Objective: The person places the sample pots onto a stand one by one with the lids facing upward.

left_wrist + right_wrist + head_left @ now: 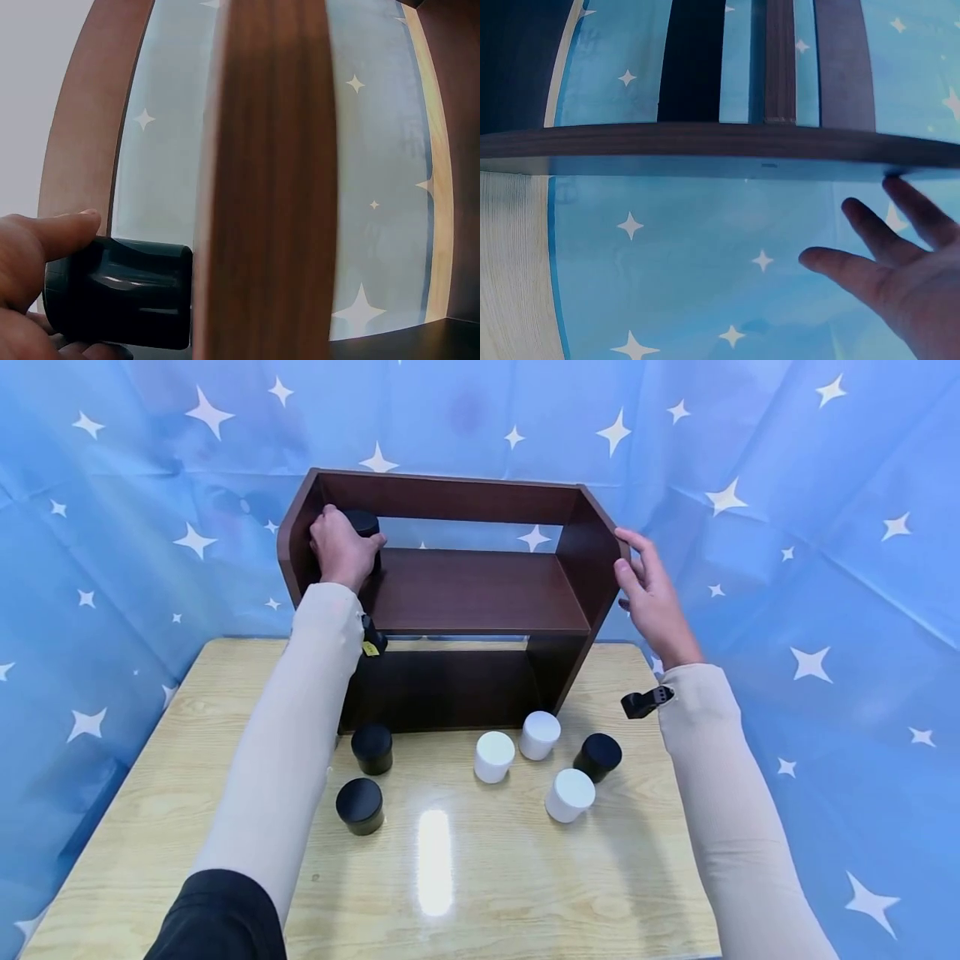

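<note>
My left hand is at the left end of the upper level of a dark brown two-tier shelf. It grips a glossy black lidded jar around its top, thumb on one side and fingers on the other. In the left wrist view the jar's base is at the shelf board; whether it bears weight there I cannot tell. My right hand is at the shelf's right side panel, fingers spread and mostly straight. In the right wrist view a fingertip appears to touch the panel; the other visible fingers stand apart from it.
On the wooden table, two black jars stand at front left of the shelf. White jars and another black jar stand toward the right, close to the shelf's lower front edge. A blue star-patterned cloth hangs behind.
</note>
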